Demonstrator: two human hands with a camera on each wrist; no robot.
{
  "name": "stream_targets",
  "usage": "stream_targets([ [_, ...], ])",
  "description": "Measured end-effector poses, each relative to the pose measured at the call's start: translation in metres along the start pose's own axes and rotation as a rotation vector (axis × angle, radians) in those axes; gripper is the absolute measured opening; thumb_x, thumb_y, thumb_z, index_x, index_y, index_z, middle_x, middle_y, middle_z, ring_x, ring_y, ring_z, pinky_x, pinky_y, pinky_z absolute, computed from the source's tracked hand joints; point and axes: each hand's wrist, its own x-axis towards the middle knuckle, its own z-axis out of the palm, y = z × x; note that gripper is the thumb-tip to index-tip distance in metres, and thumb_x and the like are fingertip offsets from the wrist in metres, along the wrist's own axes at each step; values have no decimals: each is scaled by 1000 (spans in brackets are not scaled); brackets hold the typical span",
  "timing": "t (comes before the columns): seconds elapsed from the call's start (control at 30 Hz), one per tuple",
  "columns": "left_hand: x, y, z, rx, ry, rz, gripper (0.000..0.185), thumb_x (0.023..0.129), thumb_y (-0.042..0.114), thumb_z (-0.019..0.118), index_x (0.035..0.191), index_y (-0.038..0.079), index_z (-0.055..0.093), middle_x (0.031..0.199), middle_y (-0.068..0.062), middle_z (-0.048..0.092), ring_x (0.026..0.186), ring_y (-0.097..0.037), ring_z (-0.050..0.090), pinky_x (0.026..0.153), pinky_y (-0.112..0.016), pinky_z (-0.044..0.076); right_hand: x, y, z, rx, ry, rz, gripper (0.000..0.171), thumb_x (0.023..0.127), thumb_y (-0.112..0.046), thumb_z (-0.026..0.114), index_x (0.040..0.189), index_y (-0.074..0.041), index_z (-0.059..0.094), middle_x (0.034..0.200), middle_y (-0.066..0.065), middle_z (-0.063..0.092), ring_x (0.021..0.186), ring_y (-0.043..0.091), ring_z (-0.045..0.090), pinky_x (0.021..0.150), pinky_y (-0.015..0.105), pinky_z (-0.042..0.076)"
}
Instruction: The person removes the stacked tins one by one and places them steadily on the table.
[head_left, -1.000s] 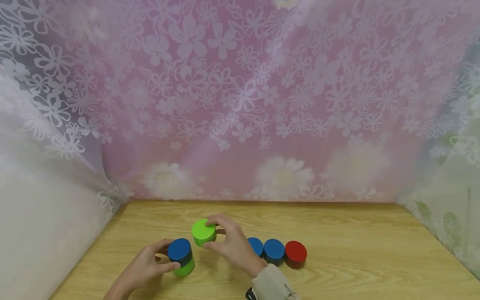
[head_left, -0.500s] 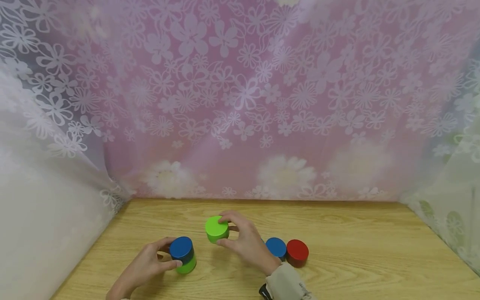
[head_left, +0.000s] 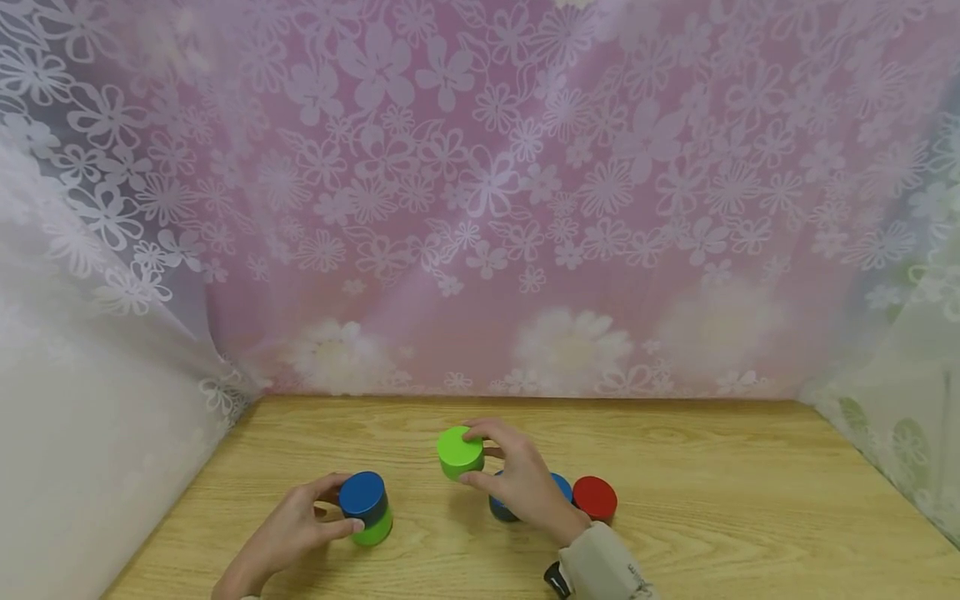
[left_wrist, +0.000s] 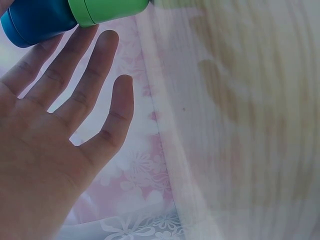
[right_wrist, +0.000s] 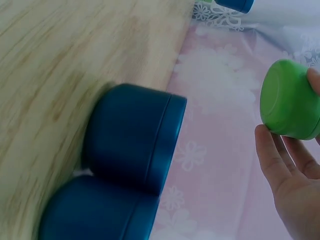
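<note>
At the left of the table, a blue round tin is stacked on a green tin. My left hand pinches the blue tin between thumb and fingers, with the thumb near the seam between the two. Higher up in the head view, a second green tin is held off the table by my right hand, thumb and fingers around its side. The right wrist view shows the base of this green tin tilted toward the camera. In the left wrist view, the other left fingers are spread below the stack.
Two blue tins stand side by side, partly hidden behind my right hand in the head view. A red tin ends that row on the right. Flowered cloth hangs along the back of the wooden table and both sides.
My right hand has carried its green tin to the right, away from the stack and in front of the blue tins. My left hand has stayed at the stack.
</note>
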Motion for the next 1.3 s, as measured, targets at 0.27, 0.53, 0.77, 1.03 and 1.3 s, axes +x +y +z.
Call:
stream_targets([
  [0.27, 0, 1, 0, 3, 0, 8, 59, 88, 19, 81, 134, -8, 57, 116, -13, 68, 99, -29, 63, 80, -50, 54, -3, 2, -12, -21, 12, -36, 45, 77, 9, 84, 117, 1, 64, 130, 17, 61, 116, 34, 61, 90, 38, 56],
  [0.53, -1, 0, -1, 2, -7, -9, 61, 88, 20, 81, 134, -10, 56, 116, -14, 68, 99, -29, 63, 80, -51, 54, -12, 7, -25, -11, 24, -19, 43, 79, 6, 83, 117, 0, 64, 131, 16, 61, 116, 33, 61, 90, 40, 56],
  [0.77, -1, 0, 0, 2, -8, -9, 58, 88, 21, 81, 133, -8, 57, 116, -12, 68, 100, -28, 62, 81, -51, 53, -18, 12, -37, -47, 49, -12, 42, 79, 2, 85, 116, -1, 65, 129, 17, 61, 115, 35, 61, 88, 38, 57],
  [1.03, 0, -1, 0, 3, -5, -10, 57, 88, 20, 81, 133, -6, 58, 116, -10, 68, 100, -27, 62, 81, -51, 53, -25, 13, -50, -64, 73, 4, 40, 78, 3, 86, 112, -2, 65, 127, 16, 62, 113, 34, 62, 86, 36, 57],
  [1.3, 0, -1, 0, 2, 1, -12, 56, 88, 20, 81, 133, -6, 59, 115, -10, 68, 99, -27, 62, 81, -50, 53, -32, 14, -61, -76, 99, 4, 42, 76, 6, 86, 109, -2, 63, 126, 17, 62, 110, 34, 62, 85, 36, 57],
])
